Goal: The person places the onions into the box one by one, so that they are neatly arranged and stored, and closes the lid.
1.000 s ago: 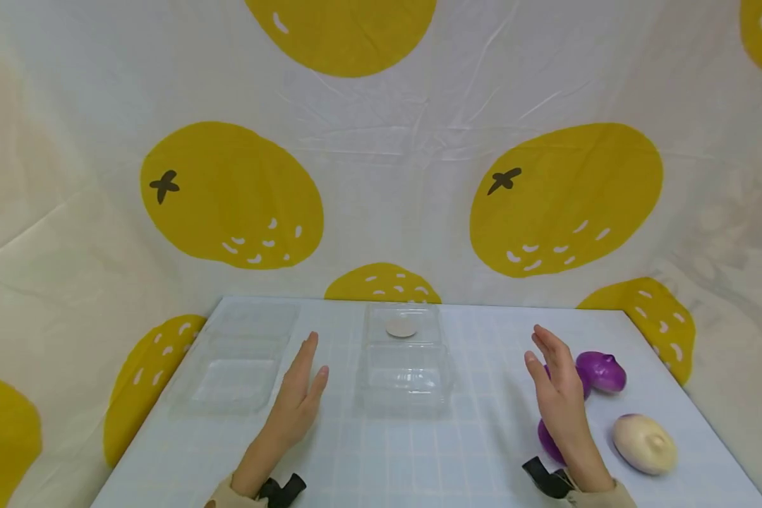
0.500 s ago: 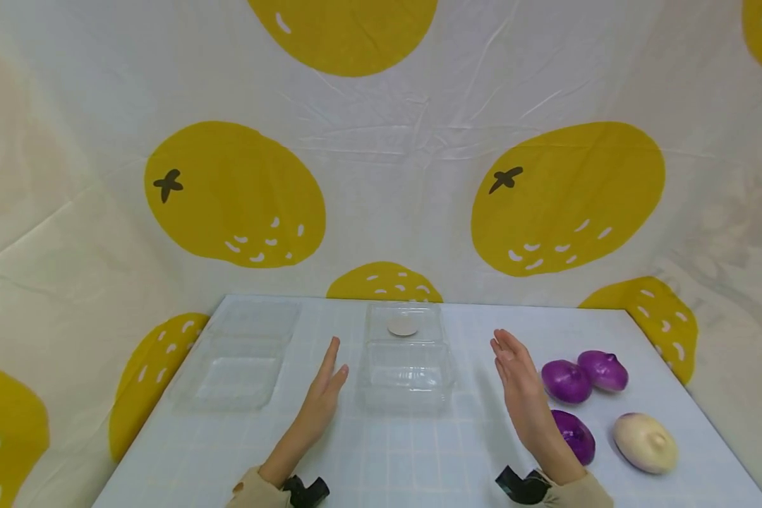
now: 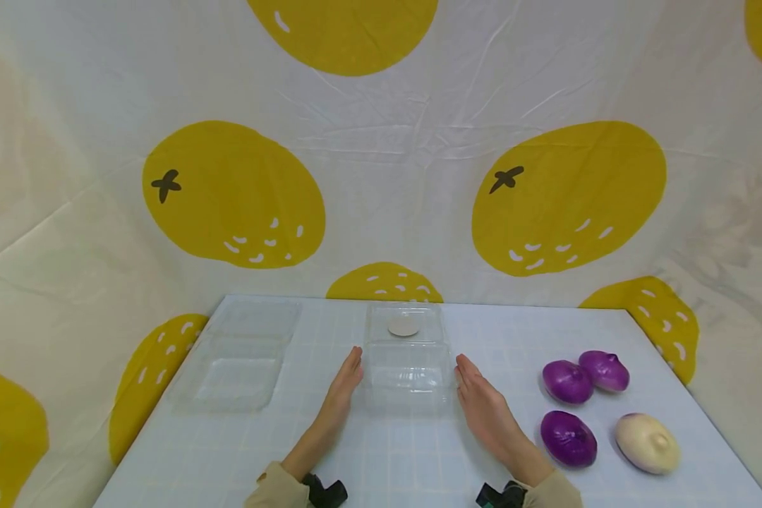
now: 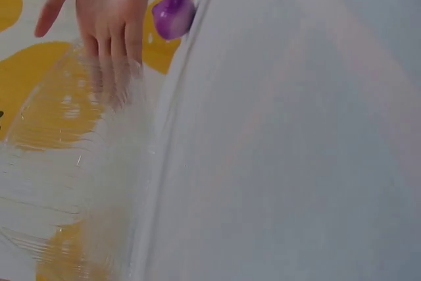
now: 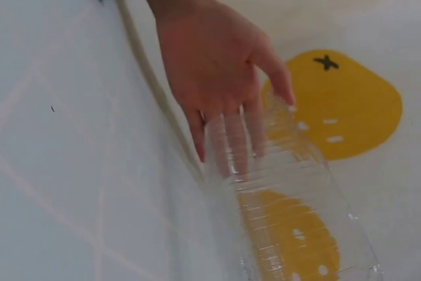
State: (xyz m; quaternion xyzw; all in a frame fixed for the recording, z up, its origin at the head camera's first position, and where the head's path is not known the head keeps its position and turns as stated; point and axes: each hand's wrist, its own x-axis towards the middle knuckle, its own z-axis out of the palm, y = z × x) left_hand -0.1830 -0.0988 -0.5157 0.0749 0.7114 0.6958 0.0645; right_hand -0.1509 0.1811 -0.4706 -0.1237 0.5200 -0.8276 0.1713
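Observation:
A clear plastic clamshell box [image 3: 408,370] lies with its lid open towards the back of the table, a pale round sticker [image 3: 403,326] on the lid. My left hand [image 3: 336,398] is at the left side of the box's base, fingers straight. On the opposite side, my right hand [image 3: 485,409] has its fingers extended beside the base. Whether either hand touches the plastic, I cannot tell. Through the clear wall in the left wrist view, the right hand [image 4: 112,4] shows; the right wrist view shows the left hand [image 5: 214,57] behind the box [image 5: 289,195].
A second clear clamshell [image 3: 238,377] lies open at the left. Three purple onions, including a front one [image 3: 568,439], rest on the right beside a cream-coloured bulb [image 3: 648,443]. A cloth with yellow fruit prints [image 3: 381,212] hangs behind the white table [image 3: 394,473].
Both hands have moved inward to the middle box, the left one rightward and the right one leftward, uncovering the purple onions. The boxes and vegetables have stayed put.

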